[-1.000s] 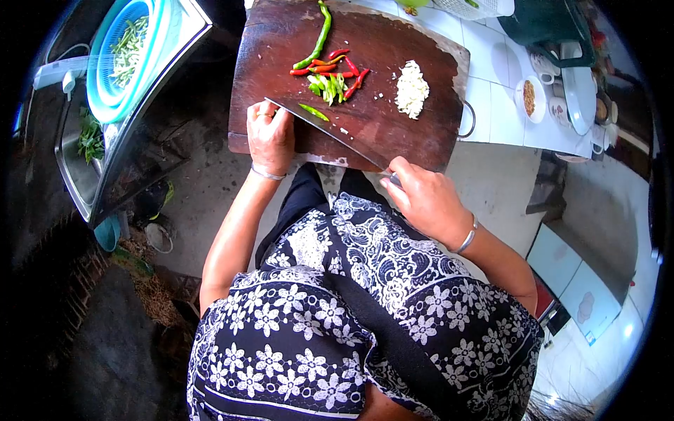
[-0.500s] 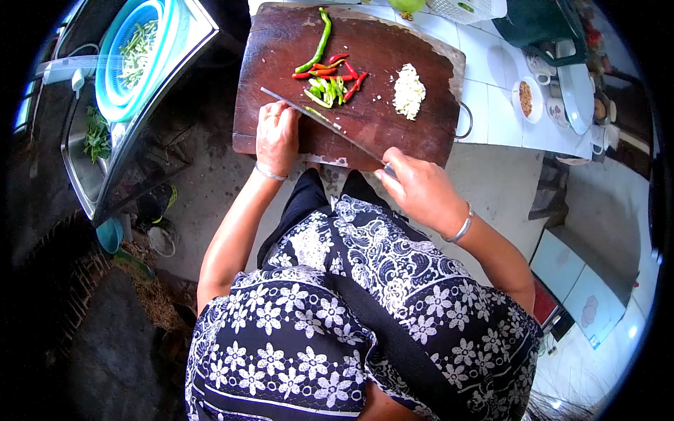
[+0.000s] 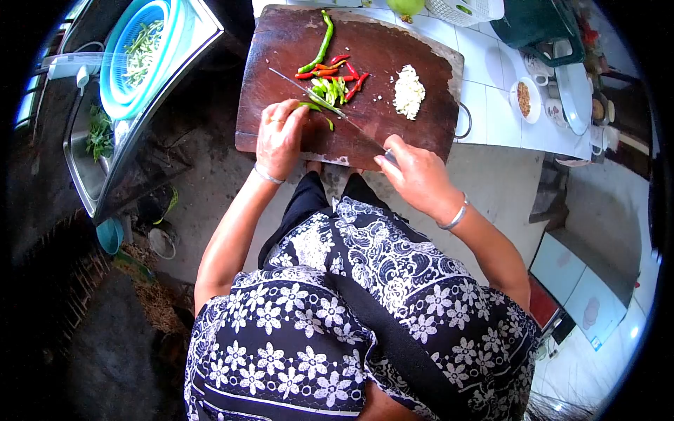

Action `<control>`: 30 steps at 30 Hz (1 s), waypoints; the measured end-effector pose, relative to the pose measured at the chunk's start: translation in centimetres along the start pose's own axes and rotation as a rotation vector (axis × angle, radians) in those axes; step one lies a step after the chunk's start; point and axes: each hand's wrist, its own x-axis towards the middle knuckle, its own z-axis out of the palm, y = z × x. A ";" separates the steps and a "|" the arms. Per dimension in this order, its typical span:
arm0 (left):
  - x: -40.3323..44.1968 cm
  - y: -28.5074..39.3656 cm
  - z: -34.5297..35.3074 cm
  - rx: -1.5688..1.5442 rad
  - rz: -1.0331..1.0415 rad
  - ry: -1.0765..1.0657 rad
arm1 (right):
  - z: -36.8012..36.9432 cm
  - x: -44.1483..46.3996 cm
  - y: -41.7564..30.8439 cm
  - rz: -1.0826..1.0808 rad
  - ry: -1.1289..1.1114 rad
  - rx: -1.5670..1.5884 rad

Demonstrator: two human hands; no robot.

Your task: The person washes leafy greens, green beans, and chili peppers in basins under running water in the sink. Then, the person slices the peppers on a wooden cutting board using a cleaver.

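Note:
My right hand (image 3: 418, 175) is closed round the handle of a knife (image 3: 358, 126), whose long blade slants up and left over the cutting board (image 3: 274, 42). My left hand (image 3: 281, 137) is at the board's lower left with its fingers bent together on a green chili piece (image 3: 309, 106), partly hidden by the fingertips. A thin green strip (image 3: 329, 124) lies on the near side of the blade. Just beyond the blade are cut green chili pieces (image 3: 326, 90), several red chilies (image 3: 354, 85) and one long whole green chili (image 3: 325, 43). Chopped white bits (image 3: 408, 92), perhaps garlic, form a pile at the right.
At the left, a blue basin (image 3: 116, 105) with cut green vegetables stands by a sink (image 3: 81, 165) holding leafy greens (image 3: 100, 133). To the right on the white tiles are a bowl of brown bits (image 3: 524, 98), a white basket (image 3: 477, 10) and a dark green container (image 3: 540, 31).
The knife's blade has shifted slightly away from my left hand, and a green strip now shows on its near side. My left fingers have lifted and shifted a little to the right.

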 end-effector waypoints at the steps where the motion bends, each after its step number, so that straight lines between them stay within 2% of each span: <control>1: -0.3 0.1 -0.4 0.034 -0.061 0.033 | -0.5 -0.1 -0.2 0.002 -0.012 -0.001; 4: -1.0 -1.1 -0.4 0.075 -0.177 0.006 | -1.0 -0.2 -0.2 -0.006 -0.044 -0.009; 8: -1.1 -1.7 0.1 0.074 -0.091 -0.014 | -0.9 -0.4 -0.1 -0.052 -0.054 -0.046; 9: -0.9 -1.5 0.1 0.064 -0.133 -0.009 | -1.0 -0.4 -0.2 -0.057 -0.052 -0.050; 12: 0.2 -1.0 0.1 0.069 -0.138 0.095 | -1.1 -0.2 -0.3 -0.030 -0.063 -0.049; 18: 0.7 -2.0 0.3 0.097 -0.034 0.014 | -1.4 0.0 -0.9 -0.028 -0.080 -0.051; 30: 0.0 -2.3 0.3 0.078 -0.009 0.020 | -0.3 2.1 -0.4 -0.022 -0.139 -0.063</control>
